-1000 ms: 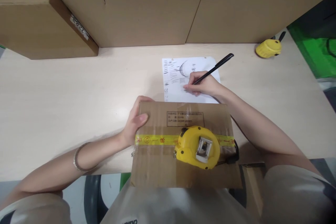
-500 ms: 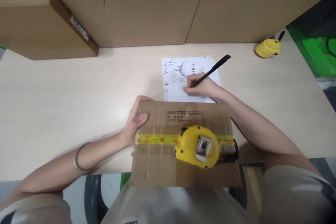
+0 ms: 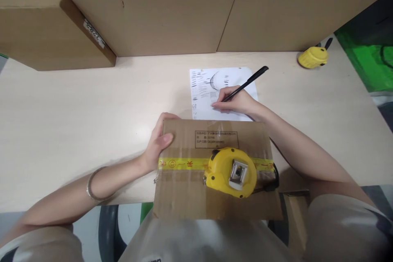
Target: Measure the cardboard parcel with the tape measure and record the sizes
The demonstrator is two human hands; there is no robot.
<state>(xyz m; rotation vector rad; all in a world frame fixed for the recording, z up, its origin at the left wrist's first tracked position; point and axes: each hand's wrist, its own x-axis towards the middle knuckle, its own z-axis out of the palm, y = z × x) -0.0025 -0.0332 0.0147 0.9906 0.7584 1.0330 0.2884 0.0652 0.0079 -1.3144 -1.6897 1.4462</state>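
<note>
My right hand (image 3: 236,101) pinches a black pen (image 3: 247,83), its tip down on a white printed sheet (image 3: 204,90) lying on the pale table (image 3: 76,114). My left hand (image 3: 158,141) grips the left edge of a small cardboard box (image 3: 184,188) at the table's near edge, thumb on top. The box is sealed with yellow tape, and a yellow tape measure (image 3: 231,172) lies on its lid.
Large cardboard boxes (image 3: 159,8) stand along the back of the table, another one (image 3: 46,28) at the far left. A second yellow tape measure (image 3: 312,57) sits at the back right. Something green (image 3: 368,61) lies beyond the table's right edge.
My right hand has shifted the pen slightly left across the sheet. My left hand, the box and the tape measure have stayed in place.
</note>
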